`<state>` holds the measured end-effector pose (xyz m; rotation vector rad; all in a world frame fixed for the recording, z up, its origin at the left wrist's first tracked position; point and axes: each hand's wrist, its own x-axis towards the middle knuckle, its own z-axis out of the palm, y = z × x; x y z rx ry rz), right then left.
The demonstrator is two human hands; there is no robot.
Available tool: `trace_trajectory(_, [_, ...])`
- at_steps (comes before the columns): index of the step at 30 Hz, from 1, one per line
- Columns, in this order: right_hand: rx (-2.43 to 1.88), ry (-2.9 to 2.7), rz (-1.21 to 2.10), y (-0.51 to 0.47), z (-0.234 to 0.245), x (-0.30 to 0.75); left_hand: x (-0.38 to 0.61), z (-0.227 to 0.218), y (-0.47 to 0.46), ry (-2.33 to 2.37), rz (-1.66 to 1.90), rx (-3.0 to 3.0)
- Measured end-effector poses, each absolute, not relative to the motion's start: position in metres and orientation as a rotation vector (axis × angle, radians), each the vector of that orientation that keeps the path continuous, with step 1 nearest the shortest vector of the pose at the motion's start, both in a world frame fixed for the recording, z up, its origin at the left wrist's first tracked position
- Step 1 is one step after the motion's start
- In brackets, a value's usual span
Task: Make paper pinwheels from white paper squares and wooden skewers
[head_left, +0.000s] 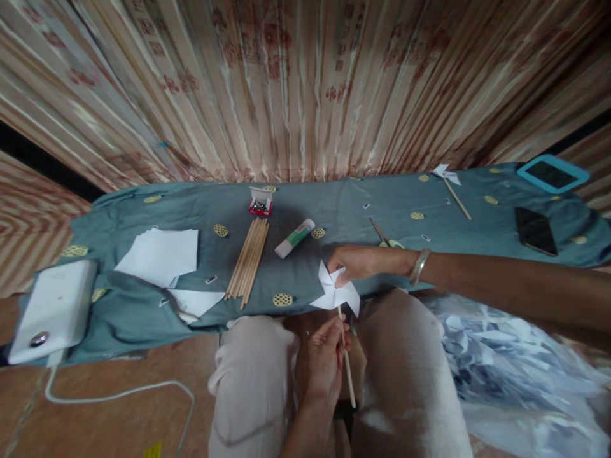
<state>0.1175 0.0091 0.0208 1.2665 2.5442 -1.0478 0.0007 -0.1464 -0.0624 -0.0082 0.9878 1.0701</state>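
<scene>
A white paper pinwheel [329, 294] on a thin wooden stick [350, 375] is held over the front edge of the cloth, above my knees. Below the paper, my left hand [326, 353] has its fingers closed round the stick. From the right, my right hand [356, 262] reaches across and pinches the pinwheel near its centre and upper blade. Its fingertips are partly hidden behind the paper. Just beyond that hand lie scissors [392, 243] with pale green handles. A glue stick [294, 238] rests to the left of them.
On the cloth [334, 203] are a bundle of sticks [248, 262], an opened small red box [260, 203], white paper sheets [160, 254], another pinwheel [447, 175], a phone [535, 230], a blue-framed tablet [554, 173] and a white cabled device [55, 312]. A plastic bag [515, 362] of paper scraps stands right.
</scene>
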Motion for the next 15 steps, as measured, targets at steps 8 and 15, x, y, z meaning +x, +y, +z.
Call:
trace_trajectory(8, [1.174, 2.362, -1.097, 0.025, 0.005, 0.12, 0.001, -0.066, -0.146, 0.96, 1.067, -0.032])
trace_trajectory(15, [1.154, 2.336, -1.156, 0.024, 0.006, 0.124, 0.002, -0.066, -0.145, 0.94, 1.052, -0.062])
